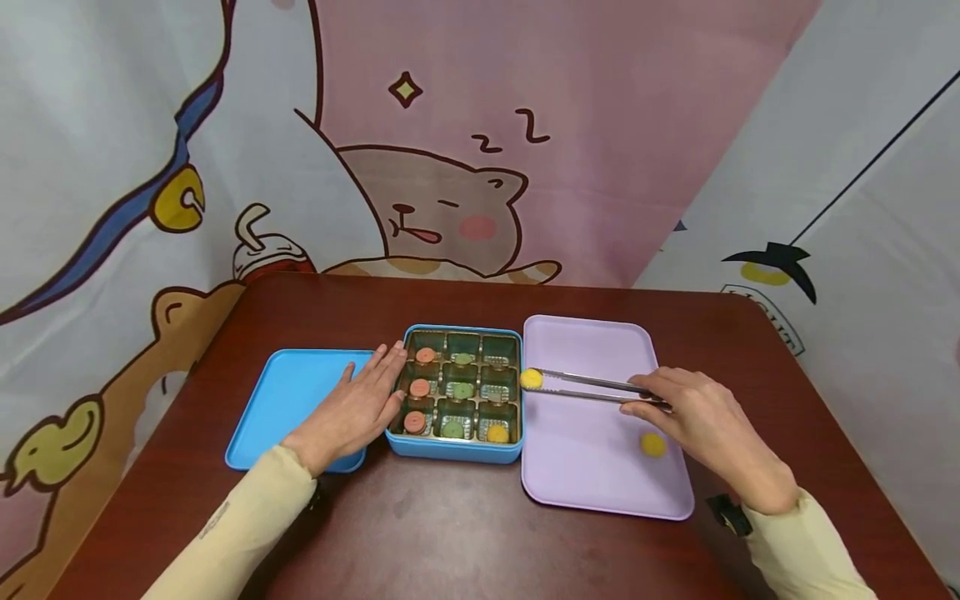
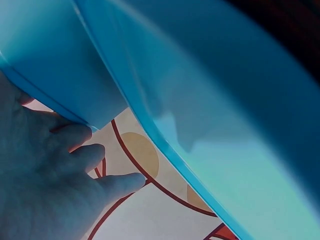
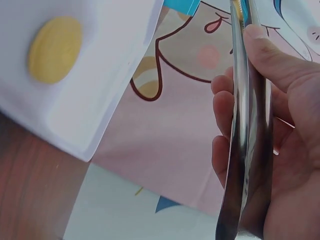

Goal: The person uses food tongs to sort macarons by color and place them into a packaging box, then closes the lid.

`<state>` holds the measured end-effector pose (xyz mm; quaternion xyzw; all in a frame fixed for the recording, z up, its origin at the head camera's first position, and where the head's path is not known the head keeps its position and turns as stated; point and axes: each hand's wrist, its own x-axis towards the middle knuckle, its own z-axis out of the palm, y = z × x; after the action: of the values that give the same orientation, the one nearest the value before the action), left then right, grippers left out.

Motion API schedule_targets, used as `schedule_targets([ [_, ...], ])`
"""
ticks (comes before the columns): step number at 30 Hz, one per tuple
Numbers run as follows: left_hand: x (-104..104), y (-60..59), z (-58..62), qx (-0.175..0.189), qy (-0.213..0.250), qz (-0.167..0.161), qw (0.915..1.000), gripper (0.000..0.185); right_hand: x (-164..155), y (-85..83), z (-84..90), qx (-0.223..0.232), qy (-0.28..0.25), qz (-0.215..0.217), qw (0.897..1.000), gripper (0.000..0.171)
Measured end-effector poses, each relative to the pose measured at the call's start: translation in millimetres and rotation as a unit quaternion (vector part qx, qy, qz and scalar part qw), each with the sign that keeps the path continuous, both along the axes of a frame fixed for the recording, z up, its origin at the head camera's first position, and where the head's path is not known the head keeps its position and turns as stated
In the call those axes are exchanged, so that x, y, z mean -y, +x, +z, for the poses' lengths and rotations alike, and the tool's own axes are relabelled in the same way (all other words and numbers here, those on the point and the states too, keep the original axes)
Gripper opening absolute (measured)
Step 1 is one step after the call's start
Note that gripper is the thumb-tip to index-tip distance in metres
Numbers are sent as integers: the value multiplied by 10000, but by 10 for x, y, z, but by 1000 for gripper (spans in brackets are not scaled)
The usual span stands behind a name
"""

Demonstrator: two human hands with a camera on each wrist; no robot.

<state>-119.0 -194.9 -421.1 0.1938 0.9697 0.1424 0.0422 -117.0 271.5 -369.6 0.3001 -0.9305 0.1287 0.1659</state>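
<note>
Our right hand (image 1: 697, 417) has its fingers curled round the metal tongs (image 3: 257, 130), whose tips, left of those fingers, pinch a yellow piece (image 1: 531, 379) near the box's right rim. A second yellow piece (image 1: 652, 445) lies on the purple tray (image 1: 585, 471), nearer us than the right fingertips. Our left hand (image 1: 356, 412), fingers straight and slightly apart, rests against the blue box (image 1: 453, 451); right of those fingers, its compartments hold orange, green and yellow pieces.
</note>
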Motion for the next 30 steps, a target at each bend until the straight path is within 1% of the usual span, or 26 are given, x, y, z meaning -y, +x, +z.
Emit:
schedule_targets([
  [4,-9,-17,2,-41,-1,-21,10000,65,97,-55,7,43,48,81,9999,35],
  [9,-4,-19,4,-7,-19,-15,10000,65,206,-139,-16,18,110,274,9996,34],
  [15,5,-13,-12,-84,-5,-29,10000,64,303,-200,-12,260,194,228,9992,31],
  [20,9,-15,-20,-151,3,-32,9999,63,361,-217,13,319,298,230,9988,30],
  [30,2,-8,-20,-153,17,-45,9999,63,427,-220,33,229,450,323,9982,32],
])
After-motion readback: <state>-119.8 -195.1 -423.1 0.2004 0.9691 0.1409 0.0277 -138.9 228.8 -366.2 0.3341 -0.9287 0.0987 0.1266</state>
